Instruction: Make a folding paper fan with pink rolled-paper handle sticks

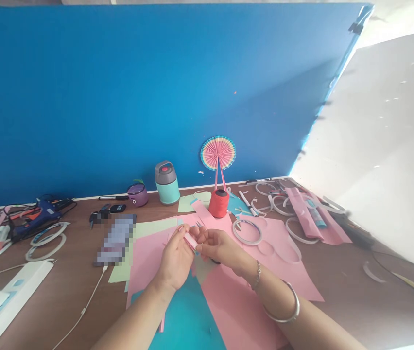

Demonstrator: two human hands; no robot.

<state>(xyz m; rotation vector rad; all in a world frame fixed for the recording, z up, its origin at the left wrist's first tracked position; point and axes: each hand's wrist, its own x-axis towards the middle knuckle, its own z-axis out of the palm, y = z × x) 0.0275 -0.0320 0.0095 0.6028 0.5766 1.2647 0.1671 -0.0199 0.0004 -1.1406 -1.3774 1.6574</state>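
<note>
My left hand point(176, 260) and my right hand point(218, 247) meet over the pink paper sheets point(243, 301) on the brown table point(61, 291). Both pinch a small folded pink paper strip point(191, 240) between their fingertips, the left from below, the right from the side. A bracelet and a silver bangle sit on my right wrist. A teal sheet point(187, 321) lies under my left forearm.
A red thread spool point(218, 203), a paper fan point(217, 153), a teal bottle point(166, 183) and a purple pot point(137, 194) stand by the blue wall. Tape rings point(247, 232) lie right and left. A blue glue gun point(35, 218) and a power strip point(6, 301) are at the left.
</note>
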